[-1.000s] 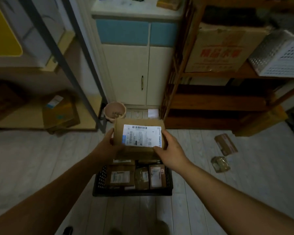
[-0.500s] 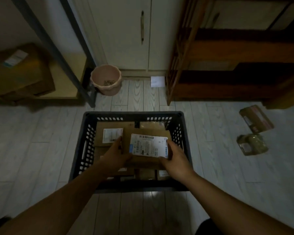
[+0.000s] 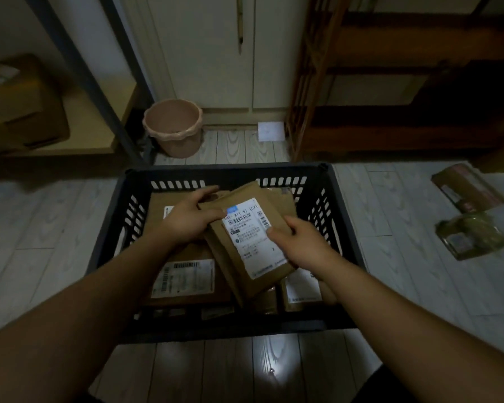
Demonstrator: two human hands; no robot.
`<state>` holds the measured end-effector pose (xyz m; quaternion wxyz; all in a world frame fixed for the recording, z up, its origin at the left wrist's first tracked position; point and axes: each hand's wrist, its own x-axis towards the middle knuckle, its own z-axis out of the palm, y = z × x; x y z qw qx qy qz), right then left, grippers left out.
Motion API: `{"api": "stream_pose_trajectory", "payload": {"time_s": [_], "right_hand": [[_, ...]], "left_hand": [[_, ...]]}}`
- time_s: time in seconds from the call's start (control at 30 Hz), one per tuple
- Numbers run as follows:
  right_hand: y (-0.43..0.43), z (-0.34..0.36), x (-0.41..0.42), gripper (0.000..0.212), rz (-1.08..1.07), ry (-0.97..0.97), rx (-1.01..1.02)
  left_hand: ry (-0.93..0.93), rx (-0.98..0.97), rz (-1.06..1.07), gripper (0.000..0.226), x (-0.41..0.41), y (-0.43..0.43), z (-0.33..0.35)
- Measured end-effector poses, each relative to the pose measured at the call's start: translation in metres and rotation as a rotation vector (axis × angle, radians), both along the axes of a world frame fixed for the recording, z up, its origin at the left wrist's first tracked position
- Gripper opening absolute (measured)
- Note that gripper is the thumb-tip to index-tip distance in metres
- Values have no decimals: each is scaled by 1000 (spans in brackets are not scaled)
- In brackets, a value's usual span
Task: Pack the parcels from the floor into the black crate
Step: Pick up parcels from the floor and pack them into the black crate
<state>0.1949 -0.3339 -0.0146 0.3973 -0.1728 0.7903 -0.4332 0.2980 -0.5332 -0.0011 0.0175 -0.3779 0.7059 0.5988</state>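
Both hands, left (image 3: 188, 219) and right (image 3: 298, 242), grip one brown parcel (image 3: 250, 242) over the black crate (image 3: 227, 171). Label up, tilted. Long axis runs far-left to near-right.

Matt brown cardboard parcel (image 3: 246, 242) wearing a smooth white paper label; black plastic crate (image 3: 341, 205) around it; pale wood-grain floor (image 3: 390, 257) shining glossily just below the crate.

one black crate (image 3: 342, 205), two parcels on the floor (image 3: 467, 191) (image 3: 472, 236), one pink bucket (image 3: 173, 127), two hands (image 3: 188, 218) (image 3: 303, 242)
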Motion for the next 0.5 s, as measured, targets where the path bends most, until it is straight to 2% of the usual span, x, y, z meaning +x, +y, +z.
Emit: {"api": "stream_pose_trajectory", "payload": {"time_s": [0.1, 0.17, 0.23, 0.37, 0.5], "right_hand": [[9, -2, 20, 31, -90, 66, 17], [17, -7, 29, 31, -88, 173, 99], [26, -13, 35, 35, -22, 253, 170], [35, -22, 38, 60, 66, 313, 240], [23, -26, 32, 71, 74, 255, 371]], "left_hand": [[-99, -29, 155, 78, 5, 22, -1], [-161, 103, 120, 67, 10, 36, -6], [-184, 197, -56, 50, 15, 51, -11], [-203, 63, -204, 43, 15, 66, -26], [-276, -51, -264, 35, 7, 68, -30]]}}
